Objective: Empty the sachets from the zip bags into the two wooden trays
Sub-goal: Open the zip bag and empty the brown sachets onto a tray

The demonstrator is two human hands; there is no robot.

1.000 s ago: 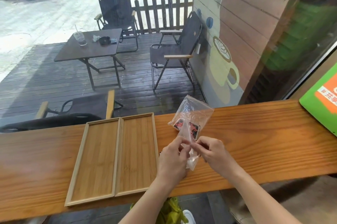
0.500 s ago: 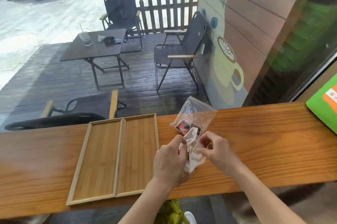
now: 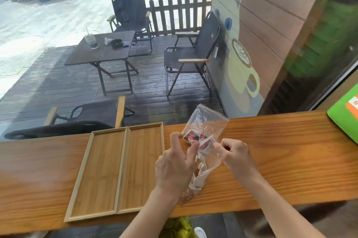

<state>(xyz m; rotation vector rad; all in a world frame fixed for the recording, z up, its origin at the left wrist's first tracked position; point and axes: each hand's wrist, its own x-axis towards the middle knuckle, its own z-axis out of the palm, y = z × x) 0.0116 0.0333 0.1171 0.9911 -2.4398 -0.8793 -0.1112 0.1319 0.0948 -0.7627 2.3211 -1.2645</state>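
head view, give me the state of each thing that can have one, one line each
left tray: empty, flat on the counter
right tray: empty, touching the left tray
near zip bag: mouth being pulled apart, sachets hard to make out
far zip bag: lying on the counter, dark sachets inside
left hand: pinching the near zip bag
right hand: pinching the bag's other side

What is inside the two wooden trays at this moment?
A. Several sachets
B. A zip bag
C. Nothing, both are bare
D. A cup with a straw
C: both wooden trays show only bare wood, while the sachets are inside the zip bag that the left hand and right hand are pulling at.
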